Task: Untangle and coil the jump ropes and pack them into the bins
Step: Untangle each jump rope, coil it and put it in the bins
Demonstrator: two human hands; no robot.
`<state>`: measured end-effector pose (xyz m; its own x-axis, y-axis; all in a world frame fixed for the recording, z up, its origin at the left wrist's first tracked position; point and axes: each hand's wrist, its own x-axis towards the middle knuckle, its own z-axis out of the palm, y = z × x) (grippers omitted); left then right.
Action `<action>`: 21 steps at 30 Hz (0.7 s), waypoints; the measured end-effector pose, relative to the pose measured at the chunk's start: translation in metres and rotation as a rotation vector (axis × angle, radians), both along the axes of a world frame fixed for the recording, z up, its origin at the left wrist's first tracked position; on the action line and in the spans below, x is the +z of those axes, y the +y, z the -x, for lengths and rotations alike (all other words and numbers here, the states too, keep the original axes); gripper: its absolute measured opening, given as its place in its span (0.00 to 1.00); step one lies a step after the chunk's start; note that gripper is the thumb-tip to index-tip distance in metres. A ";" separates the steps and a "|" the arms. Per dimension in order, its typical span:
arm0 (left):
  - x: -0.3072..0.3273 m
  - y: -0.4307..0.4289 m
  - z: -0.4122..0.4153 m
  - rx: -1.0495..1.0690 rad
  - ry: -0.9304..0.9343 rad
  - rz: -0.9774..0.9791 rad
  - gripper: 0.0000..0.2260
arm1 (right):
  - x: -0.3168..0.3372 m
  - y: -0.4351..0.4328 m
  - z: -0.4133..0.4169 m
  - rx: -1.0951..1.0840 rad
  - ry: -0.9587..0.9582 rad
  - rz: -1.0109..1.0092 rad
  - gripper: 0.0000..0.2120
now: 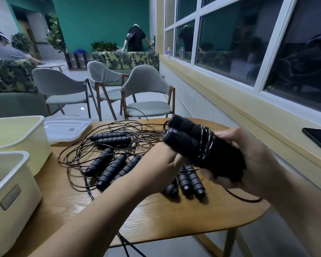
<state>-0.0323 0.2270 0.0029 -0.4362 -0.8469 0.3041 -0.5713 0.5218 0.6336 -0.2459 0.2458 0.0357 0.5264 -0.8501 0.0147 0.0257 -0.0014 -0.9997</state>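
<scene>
Light wooden counter (pixel 156 219) has two cream plastic bins (pixel 20 210) on its left side and a messy tangle of thin dark jump ropes with black foam handles (pixel 107 145) across the middle. Above that, the right hand (pixel 252 160) grips a cord-wrapped pair of black foam handles (pixel 198 145). The left hand (pixel 161 164) is right against it, but it's too blurry to tell its grip.

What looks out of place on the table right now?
The loose jump ropes lie in one tangled heap in the middle of the table, cords crossing over and under the handles. One cord hangs off the near edge toward the floor, where it could snag. Nothing looks damaged.
</scene>
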 end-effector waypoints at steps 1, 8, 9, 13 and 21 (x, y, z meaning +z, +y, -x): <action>0.000 -0.001 0.001 0.020 -0.049 0.054 0.18 | -0.001 0.001 0.001 -0.008 -0.063 0.018 0.30; -0.008 -0.003 0.009 0.049 -0.213 0.203 0.12 | -0.013 -0.010 -0.001 -0.380 -0.087 0.138 0.20; -0.009 -0.005 0.008 0.056 -0.226 0.221 0.13 | -0.013 -0.009 -0.001 -0.423 -0.089 0.167 0.18; -0.010 -0.007 0.004 0.067 -0.268 0.296 0.14 | -0.013 -0.012 -0.003 -0.564 -0.084 0.230 0.10; -0.006 -0.007 -0.009 0.033 -0.222 0.366 0.06 | -0.019 -0.016 -0.008 -0.616 0.169 0.261 0.09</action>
